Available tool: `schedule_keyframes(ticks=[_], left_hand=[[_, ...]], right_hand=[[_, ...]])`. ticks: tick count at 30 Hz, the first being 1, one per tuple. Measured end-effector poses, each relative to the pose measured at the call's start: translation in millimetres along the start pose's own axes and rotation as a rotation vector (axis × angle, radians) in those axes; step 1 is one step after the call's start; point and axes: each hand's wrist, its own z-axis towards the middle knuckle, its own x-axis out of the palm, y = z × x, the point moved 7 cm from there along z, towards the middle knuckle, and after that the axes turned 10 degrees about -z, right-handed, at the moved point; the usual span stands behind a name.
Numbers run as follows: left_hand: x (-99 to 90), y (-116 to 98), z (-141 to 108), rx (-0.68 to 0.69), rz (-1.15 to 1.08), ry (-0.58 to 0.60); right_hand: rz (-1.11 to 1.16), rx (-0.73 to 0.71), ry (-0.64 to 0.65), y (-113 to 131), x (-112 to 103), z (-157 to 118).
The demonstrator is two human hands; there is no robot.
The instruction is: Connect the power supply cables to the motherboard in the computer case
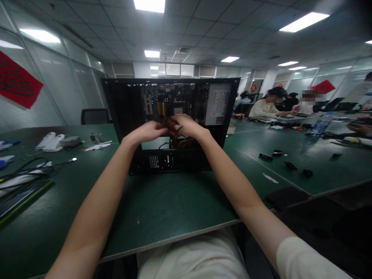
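Observation:
An open black computer case [232,104] stands upright on the green table in front of me. Inside it are a motherboard [177,95] and, at the upper right, a grey power supply [218,104]. Both of my hands reach into the case around a bundle of dark, red and yellow power cables [183,142]. My left hand [148,131] comes from the left, its fingers closed at the cables' upper end. Bent over the same bundle from the right, my right hand [186,124] has its fingers closed on cables, its fingertips partly hidden.
The green table [171,205] has its near edge at my lap. Loose cables [29,170], a grey box [70,141] and white items lie left. Small black parts [290,166] and a water bottle [322,123] are right. Several people [266,104] sit at the far right.

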Motion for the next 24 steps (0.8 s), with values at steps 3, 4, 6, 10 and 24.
schedule_keyframes(ticks=[3, 4, 6, 10, 24], left_hand=[[28.8, 16.0, 8.1, 0.019, 0.115, 0.123], [37.2, 19.2, 10.0, 0.028, 0.108, 0.135], [51.0, 20.4, 13.0, 0.072, 0.073, 0.132], [62.5, 20.8, 17.0, 0.071, 0.163, 0.061], [79.1, 17.4, 20.8, 0.012, 0.280, 0.147]], right_hand=[[0.018, 0.008, 0.141, -2.7, 27.6, 1.9], [0.027, 0.027, 0.173, -4.4, 33.0, 1.9], [0.036, 0.074, 0.227, -8.7, 37.3, 0.5], [0.040, 0.097, 0.295, -11.4, 31.4, -4.2], [0.040, 0.127, 0.588, -13.1, 35.7, -21.1]])
